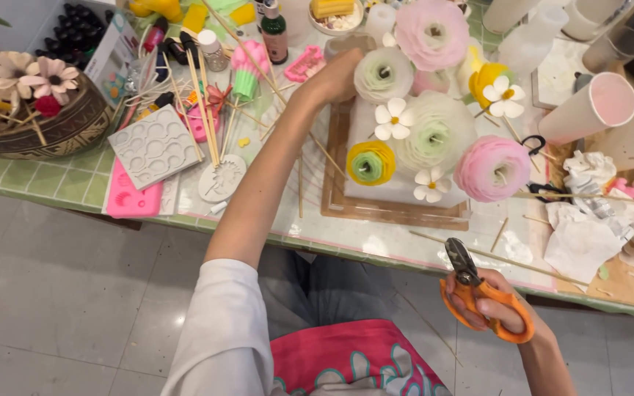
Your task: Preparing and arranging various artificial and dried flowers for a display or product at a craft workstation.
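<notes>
My left hand (332,77) reaches across the table and grips the stem side of a white-and-green wax flower (384,73) in a bunch of flowers. The bunch has pink blooms (492,169), a yellow-green one (370,163), a large white one (438,130) and small white blossoms, standing in a white block on a wooden board (390,211). My right hand (493,308) is near the table's front edge, shut on orange-handled shears (478,290) whose short dark blades point up toward the table.
Silicone moulds in grey (154,147) and pink (132,199), wooden skewers, small bottles and a carved bowl of flowers (45,117) crowd the left. Paper cups (588,108) and crumpled paper (588,220) lie right. A long skewer (500,258) lies along the front edge.
</notes>
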